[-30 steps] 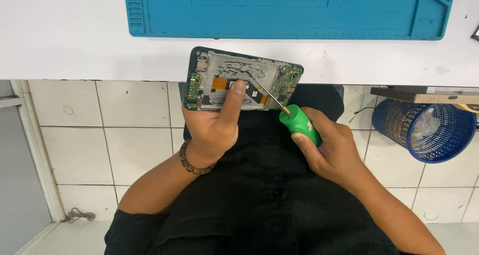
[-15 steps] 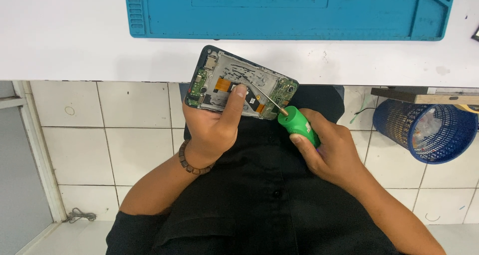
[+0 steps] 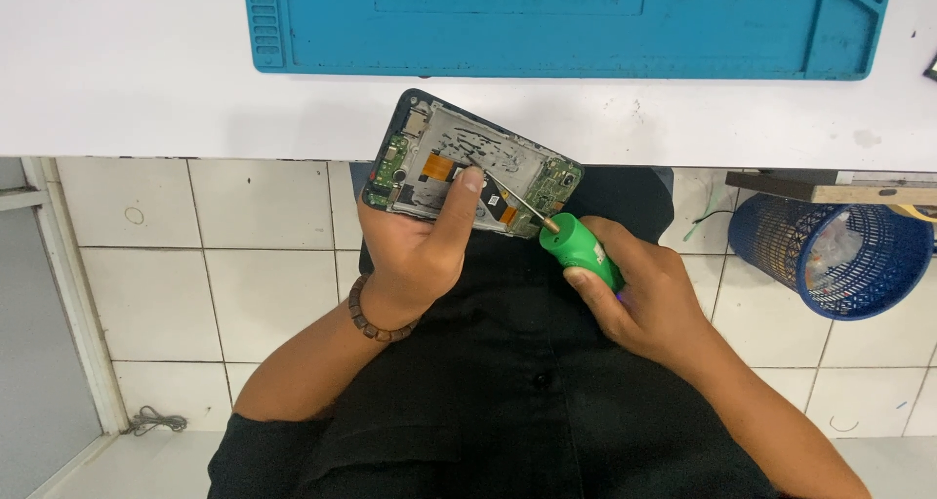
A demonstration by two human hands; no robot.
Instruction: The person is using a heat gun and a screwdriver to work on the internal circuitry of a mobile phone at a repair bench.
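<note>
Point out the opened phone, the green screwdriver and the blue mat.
opened phone [image 3: 459, 158]: head view, on the bare metal frame plate near its middle.
green screwdriver [image 3: 578, 245]: head view, on the green handle just above the fingers.
blue mat [image 3: 547, 31]: head view, on its flat surface below the central recess.

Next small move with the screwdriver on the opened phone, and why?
Probably hold the opened phone steady and turn the green screwdriver in place: its tip already sits on the board beside the left hand thumb, and the right hand grips the handle.
</note>
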